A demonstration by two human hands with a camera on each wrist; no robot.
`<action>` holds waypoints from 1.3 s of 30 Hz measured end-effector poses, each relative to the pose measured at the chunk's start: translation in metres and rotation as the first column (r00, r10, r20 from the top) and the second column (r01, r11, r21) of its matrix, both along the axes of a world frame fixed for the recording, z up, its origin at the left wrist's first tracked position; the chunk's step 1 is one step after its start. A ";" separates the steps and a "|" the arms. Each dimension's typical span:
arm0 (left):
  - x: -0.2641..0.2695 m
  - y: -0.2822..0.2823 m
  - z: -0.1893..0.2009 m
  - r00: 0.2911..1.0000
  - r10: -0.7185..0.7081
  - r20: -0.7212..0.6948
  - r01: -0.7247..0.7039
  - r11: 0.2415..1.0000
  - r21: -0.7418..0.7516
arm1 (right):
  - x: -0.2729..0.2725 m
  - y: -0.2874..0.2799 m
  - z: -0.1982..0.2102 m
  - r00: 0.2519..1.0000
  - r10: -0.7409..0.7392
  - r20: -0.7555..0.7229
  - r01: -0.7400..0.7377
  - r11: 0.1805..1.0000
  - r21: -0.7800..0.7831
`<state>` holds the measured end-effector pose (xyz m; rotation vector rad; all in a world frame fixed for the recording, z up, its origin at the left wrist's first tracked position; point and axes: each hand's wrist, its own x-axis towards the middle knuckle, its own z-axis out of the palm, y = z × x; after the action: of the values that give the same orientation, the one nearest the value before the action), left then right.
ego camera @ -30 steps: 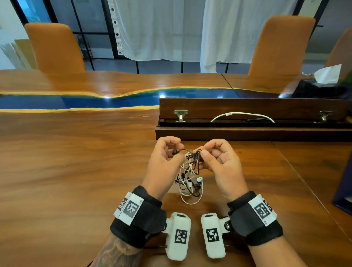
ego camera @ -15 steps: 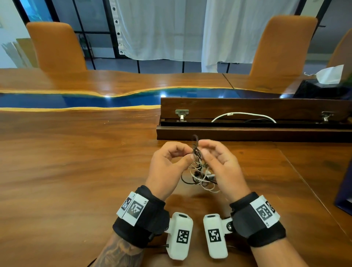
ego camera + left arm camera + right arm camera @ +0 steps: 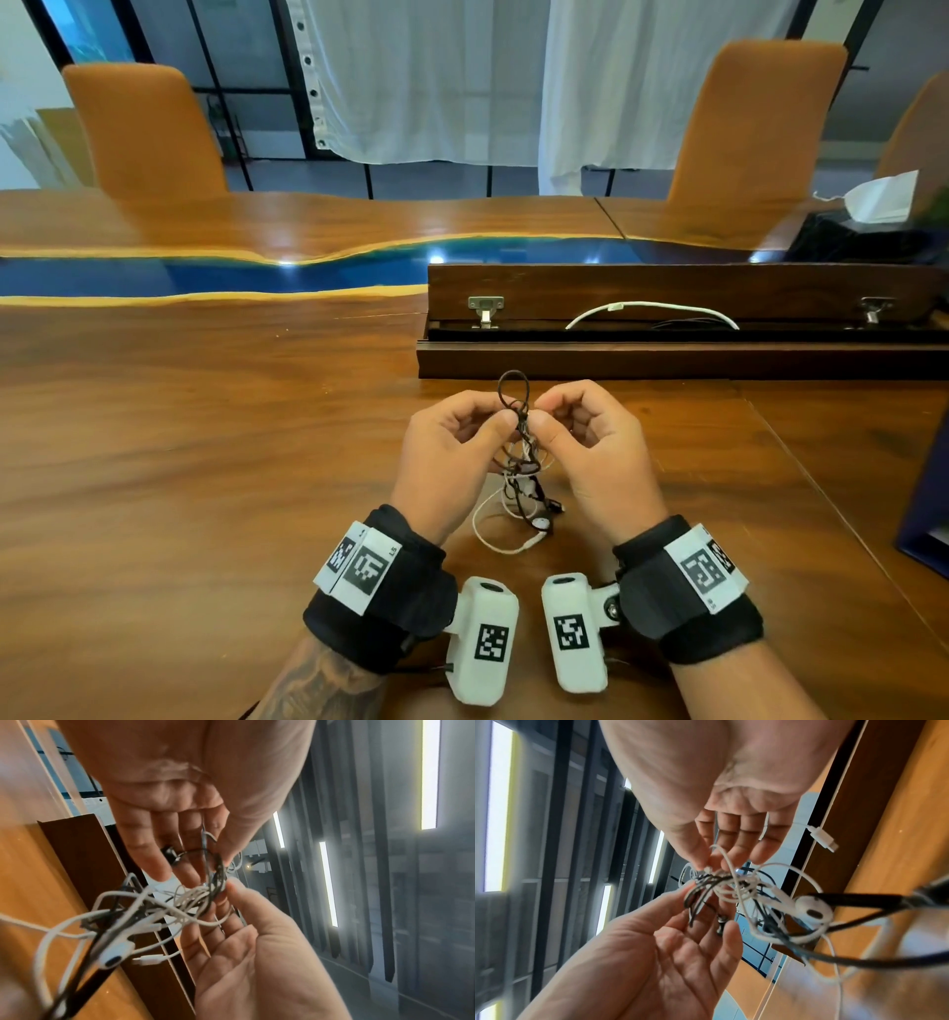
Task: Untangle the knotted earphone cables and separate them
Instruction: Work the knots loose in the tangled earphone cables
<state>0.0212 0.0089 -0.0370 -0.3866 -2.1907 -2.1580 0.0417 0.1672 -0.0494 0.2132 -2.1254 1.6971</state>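
**Both hands pinch the cable knot**

Head view: left hand (image 3: 452, 457) and right hand (image 3: 590, 452) meet above the table (image 3: 205, 462), thumbs and forefingers pinching the tangle (image 3: 521, 462) at its top. A black loop (image 3: 512, 388) stands above the fingers; white cable and an earbud (image 3: 540, 523) hang to the tabletop.

Left wrist view: left fingers (image 3: 154, 850) curl round black strands, a black earbud (image 3: 170, 853) against them.

Right wrist view: right fingers (image 3: 736, 841) pinch mixed strands; a white plug (image 3: 824, 839) dangles beside them.
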 end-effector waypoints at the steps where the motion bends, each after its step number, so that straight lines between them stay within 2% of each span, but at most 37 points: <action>1: -0.002 -0.001 -0.002 1.000 0.016 -0.008 -0.016 1.000 -0.011 | 0.000 0.000 0.000 1.000 -0.006 0.003 0.006 1.000 -0.007; 5: -0.005 -0.003 -0.005 0.995 0.059 -0.085 -0.065 0.995 -0.070 | 0.000 0.000 0.002 0.997 -0.066 -0.050 0.067 0.998 0.019; 10: -0.001 0.001 -0.004 0.982 0.057 -0.180 -0.087 0.983 -0.164 | -0.001 -0.001 0.001 0.997 -0.074 0.007 0.073 0.995 0.073; 15: -0.001 0.004 -0.006 0.981 0.122 -0.152 -0.143 0.980 -0.138 | -0.002 -0.002 -0.001 0.996 -0.090 0.001 0.090 0.991 0.102; 19: -0.002 0.001 -0.006 0.971 0.123 -0.206 -0.161 0.970 -0.182 | -0.003 -0.002 -0.001 0.994 -0.105 0.012 0.102 0.985 0.137; 23: 0.001 0.000 -0.002 0.961 0.073 -0.268 -0.142 0.958 -0.249 | -0.001 -0.003 0.001 0.998 -0.057 0.013 0.056 0.993 0.101; 28: 0.000 0.000 -0.002 0.941 0.128 -0.312 -0.220 0.935 -0.279 | -0.003 -0.004 -0.005 0.997 -0.064 0.046 0.058 0.991 0.120; 30: 0.000 0.000 -0.002 0.945 0.134 -0.299 -0.221 0.934 -0.282 | -0.003 -0.003 -0.005 0.994 -0.111 0.018 0.107 0.984 0.140; 34: 0.000 -0.001 0.000 0.979 0.067 -0.191 -0.106 0.974 -0.201 | -0.002 -0.002 -0.002 0.988 -0.152 0.023 0.149 0.982 0.117; 39: 0.003 0.000 0.000 0.983 0.023 -0.182 -0.064 0.973 -0.223 | -0.001 0.000 0.005 0.995 -0.093 0.025 0.093 0.996 0.005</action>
<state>0.0239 0.0085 -0.0367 -0.5148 -2.3252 -1.7773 0.0406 0.1671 -0.0445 0.0929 -2.1221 1.6512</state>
